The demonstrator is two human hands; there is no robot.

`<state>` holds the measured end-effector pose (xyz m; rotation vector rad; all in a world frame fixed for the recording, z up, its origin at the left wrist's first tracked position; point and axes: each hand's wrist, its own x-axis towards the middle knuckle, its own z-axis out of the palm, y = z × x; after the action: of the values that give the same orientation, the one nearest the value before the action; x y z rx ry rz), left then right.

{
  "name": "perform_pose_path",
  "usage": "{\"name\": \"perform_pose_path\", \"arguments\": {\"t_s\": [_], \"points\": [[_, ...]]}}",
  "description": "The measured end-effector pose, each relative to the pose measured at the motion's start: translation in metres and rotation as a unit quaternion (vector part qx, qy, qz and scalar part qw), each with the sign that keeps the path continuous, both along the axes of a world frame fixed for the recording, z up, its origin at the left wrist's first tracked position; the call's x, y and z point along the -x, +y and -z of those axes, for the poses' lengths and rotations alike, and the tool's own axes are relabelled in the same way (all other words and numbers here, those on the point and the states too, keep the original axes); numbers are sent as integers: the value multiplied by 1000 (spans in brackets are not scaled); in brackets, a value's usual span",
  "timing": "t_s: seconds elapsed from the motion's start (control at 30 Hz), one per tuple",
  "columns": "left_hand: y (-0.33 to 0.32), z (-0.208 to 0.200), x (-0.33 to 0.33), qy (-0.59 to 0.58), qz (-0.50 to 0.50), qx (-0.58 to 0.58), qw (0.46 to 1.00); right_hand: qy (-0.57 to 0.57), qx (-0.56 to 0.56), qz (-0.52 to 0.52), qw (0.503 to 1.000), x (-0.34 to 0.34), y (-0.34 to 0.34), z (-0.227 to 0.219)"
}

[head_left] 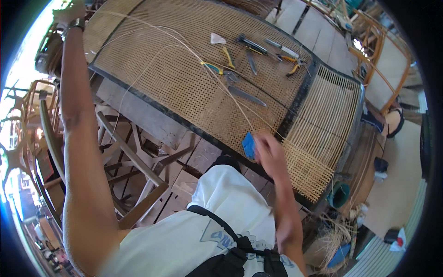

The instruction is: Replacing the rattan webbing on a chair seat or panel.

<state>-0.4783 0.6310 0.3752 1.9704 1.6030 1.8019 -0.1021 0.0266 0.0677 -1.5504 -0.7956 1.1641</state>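
Note:
My left arm stretches to the far left, with a watch on the wrist. My left hand [70,13] is closed at the upper left edge, partly lost in glare, and a long pale cane strand [184,44] runs to it. The strand curves over the panel and down to my right hand [270,151], which is closed over a blue cloth [248,145] and slightly blurred. Beneath lies a dark-framed woven cane panel [184,92]. Its right section has pale parallel strands [323,111], crosswoven at the near end [307,171].
On the panel lie a knife [248,96], yellow-handled pliers [228,57], a hammer-like black tool [253,45], more cutters [293,69] and a white scrap [218,39]. Wooden chair frames [138,161] crowd the left. A green bucket [338,194] and loose fibres [334,235] are at lower right.

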Motion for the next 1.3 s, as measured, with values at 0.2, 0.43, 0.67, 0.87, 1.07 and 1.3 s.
{"name": "perform_pose_path", "arguments": {"t_s": [0.2,0.43,0.67,0.87,1.07,1.3], "points": [[-142,205,-131,167,21,192,967,-35,32,-52,998,16,232,1],[-294,397,-201,-391,263,602,645,-11,87,-109,990,24,264,88],[-264,443,-203,-457,254,575,629,-171,93,-119,974,12,268,106],[-252,438,-204,-469,248,581,617,-95,70,-202,972,-22,269,100],[-237,439,-203,-457,230,594,621,-89,82,-255,959,-24,263,108],[-227,433,-198,-466,234,587,619,-144,180,-173,958,-33,221,102]]}}
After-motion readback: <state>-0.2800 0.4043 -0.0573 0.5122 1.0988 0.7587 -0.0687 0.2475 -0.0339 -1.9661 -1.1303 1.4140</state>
